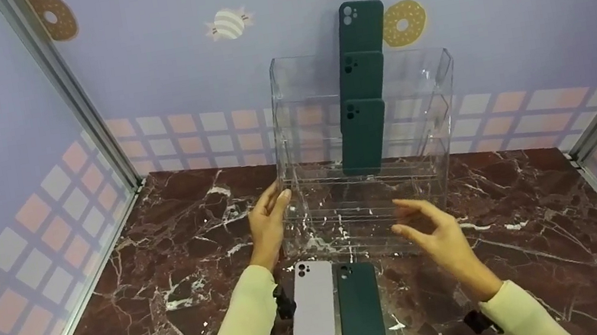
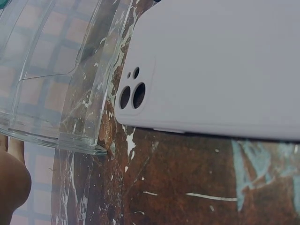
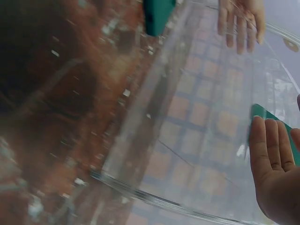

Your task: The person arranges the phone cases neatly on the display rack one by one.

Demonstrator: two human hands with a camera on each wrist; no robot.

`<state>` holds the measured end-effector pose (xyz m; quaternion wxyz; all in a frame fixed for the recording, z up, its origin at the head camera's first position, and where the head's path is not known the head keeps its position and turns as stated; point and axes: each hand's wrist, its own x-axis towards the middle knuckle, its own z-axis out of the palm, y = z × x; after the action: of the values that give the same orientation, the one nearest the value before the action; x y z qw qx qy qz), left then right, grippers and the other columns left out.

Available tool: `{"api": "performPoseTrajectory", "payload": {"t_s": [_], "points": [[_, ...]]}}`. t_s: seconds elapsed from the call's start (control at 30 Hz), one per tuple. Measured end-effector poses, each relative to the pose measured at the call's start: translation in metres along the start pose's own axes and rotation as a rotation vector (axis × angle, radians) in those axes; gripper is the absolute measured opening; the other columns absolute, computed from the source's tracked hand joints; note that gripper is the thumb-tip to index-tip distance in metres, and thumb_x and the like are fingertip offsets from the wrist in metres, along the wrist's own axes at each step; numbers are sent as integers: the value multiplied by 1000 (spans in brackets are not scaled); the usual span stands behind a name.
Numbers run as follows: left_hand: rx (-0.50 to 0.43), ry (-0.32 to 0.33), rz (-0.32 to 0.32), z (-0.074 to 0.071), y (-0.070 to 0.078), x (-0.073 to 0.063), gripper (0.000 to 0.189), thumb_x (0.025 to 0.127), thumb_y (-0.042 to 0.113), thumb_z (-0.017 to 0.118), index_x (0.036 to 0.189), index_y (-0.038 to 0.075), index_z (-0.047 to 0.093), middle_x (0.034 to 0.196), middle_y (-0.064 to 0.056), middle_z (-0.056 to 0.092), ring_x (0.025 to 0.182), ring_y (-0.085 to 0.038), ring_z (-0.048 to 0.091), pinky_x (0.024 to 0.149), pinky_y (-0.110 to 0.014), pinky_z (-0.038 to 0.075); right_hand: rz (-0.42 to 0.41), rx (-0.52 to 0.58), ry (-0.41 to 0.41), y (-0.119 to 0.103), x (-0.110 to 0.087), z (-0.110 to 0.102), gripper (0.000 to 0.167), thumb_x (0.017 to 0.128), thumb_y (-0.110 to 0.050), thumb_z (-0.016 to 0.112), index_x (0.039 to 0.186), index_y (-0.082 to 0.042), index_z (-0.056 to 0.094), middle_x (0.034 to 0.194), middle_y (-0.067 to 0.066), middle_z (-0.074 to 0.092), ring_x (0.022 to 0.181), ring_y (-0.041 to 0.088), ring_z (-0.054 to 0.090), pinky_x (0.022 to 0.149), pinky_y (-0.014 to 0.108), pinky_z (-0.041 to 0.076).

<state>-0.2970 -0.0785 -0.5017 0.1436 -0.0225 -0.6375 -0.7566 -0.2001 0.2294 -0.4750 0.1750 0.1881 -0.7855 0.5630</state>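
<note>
While the clear stand (image 1: 306, 124) is touched by the left hand (image 1: 267, 229), its fingers straight, the right hand (image 1: 436, 234) is held empty, thumb apart; pressure should be light, lest the green cases (image 1: 363, 138) beyond the hands be jolted.

Right grip (image 1: 434, 235) loosely spread

From my head, one camera looks forward and down, far enough back to take in the tabletop (image 1: 531, 274), the clear rack (image 1: 311, 114) and both my forearms (image 1: 241, 332). My left wrist's sits low, close to the pale phone case (image 2: 215, 65), its picture turned sideways, while my right wrist's looks aslant across tabletop and rack. All three views share the rack.
</note>
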Motion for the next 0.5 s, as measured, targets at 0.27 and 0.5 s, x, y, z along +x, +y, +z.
{"api": "performPoseTrajectory", "payload": {"t_s": [0.27, 0.5], "points": [[37, 4, -9, -2, 0, -2, 46, 104, 15, 72, 146, 2, 63, 135, -16, 71, 124, -29, 67, 109, -41, 52, 102, -55, -139, 12, -16, 14, 43, 91, -6, 84, 133, -6, 72, 114, 11, 73, 99, 22, 70, 84, 30, 60], [10, -5, -5, -1, -1, -2, 46, 103, 15, 72, 146, 1, 63, 138, -15, 69, 127, -27, 66, 109, -39, 51, 155, -81, -294, 24, -25, 26, 47, 93, -13, 84, 135, -1, 69, 115, 20, 72, 96, 24, 72, 83, 35, 62]]}}
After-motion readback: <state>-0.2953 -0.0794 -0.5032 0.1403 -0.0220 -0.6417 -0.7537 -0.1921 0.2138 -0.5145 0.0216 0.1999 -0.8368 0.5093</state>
